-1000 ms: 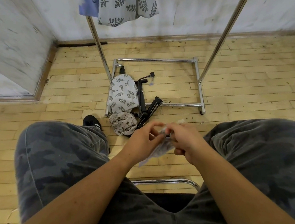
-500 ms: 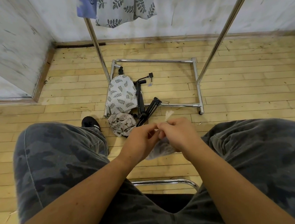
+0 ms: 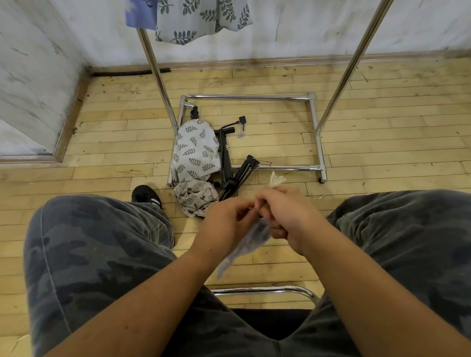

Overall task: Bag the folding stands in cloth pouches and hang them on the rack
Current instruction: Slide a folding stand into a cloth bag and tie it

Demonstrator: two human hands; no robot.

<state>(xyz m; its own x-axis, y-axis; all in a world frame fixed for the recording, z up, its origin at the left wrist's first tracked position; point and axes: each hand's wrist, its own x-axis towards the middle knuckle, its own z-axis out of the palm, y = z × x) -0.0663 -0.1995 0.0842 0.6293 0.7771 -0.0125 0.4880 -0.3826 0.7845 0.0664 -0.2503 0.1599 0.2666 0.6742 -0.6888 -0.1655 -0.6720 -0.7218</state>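
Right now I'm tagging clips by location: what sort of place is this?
Likely a bare indoor room, perhaps a storeroom: light wooden plank floor, scuffed white-painted walls, and a chrome tubular garment rack with a grey leaf-print cloth pouch hanging beside its pole.

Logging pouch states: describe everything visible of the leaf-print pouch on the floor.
The leaf-print pouch is pale cloth with grey-green sprigs, bulging, a black part poking from its far end. It lies on the wooden floor against the rack base, black stands beside it, a crumpled pouch touching its near end.
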